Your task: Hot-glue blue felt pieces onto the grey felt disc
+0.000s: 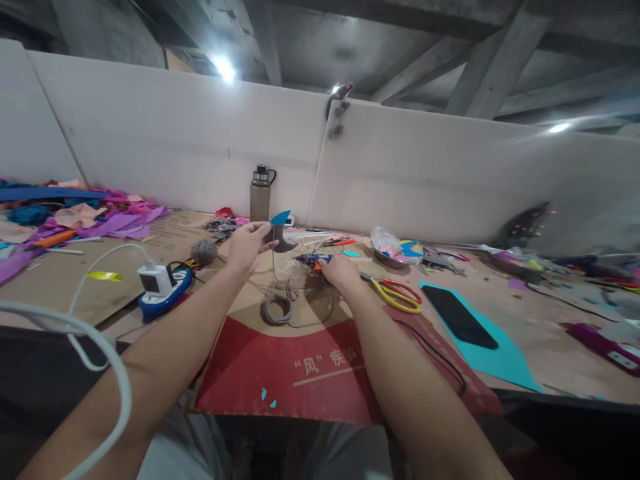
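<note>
Between the fingertips of my left hand (249,247) is a cut felt piece, blue at the tip and dark grey below (284,241). Grey yarn (275,267) runs down from it to a loose coil (277,311) on the cardboard. My right hand (341,272) is closed on a small blue glue gun (315,258) with an orange part. The gun lies low over the board, its nozzle towards the left, apart from the felt piece. My palm hides its grip. Scissors (397,293) with red and yellow handles lie beside my right wrist.
A red-printed cardboard sheet (280,380) covers the front edge. On the left are a blue power strip (167,293), a white cable and a grey yarn ball (203,251). A bottle (260,193) stands behind. On the right, a black phone (459,317) rests on turquoise felt (510,363).
</note>
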`<state>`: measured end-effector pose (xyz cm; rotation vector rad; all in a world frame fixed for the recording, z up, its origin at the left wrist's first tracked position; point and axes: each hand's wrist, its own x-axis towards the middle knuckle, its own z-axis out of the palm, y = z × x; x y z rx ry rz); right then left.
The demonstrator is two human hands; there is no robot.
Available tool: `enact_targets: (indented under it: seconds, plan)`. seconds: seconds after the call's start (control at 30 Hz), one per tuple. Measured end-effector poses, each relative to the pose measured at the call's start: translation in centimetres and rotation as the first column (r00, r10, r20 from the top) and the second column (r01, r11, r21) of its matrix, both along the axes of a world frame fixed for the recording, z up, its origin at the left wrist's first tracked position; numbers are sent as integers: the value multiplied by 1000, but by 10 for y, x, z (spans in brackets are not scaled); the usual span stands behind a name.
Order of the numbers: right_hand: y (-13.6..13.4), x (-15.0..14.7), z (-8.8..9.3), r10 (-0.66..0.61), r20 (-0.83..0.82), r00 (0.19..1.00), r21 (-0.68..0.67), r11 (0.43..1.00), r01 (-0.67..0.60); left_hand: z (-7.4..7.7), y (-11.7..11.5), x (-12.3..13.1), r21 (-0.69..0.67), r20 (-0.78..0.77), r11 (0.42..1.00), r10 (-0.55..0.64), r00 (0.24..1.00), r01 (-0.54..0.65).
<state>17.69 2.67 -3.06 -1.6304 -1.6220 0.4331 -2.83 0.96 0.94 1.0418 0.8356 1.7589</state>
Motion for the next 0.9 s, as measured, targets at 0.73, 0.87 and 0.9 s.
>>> enact_targets:
  seconds: [0.73,0.87,0.9]
  plan:
    - [-41,-67,25,389,-696,603,280,921,-271,-2,-17,21,155,-286,983,136,949,-94]
    - [-37,-59,24,363,-567,739,382,911,-155,-3,-17,25,80,-192,997,34,981,-18]
    - [-36,-58,25,351,-548,759,399,907,-131,-3,-17,26,70,-187,997,22,982,-9]
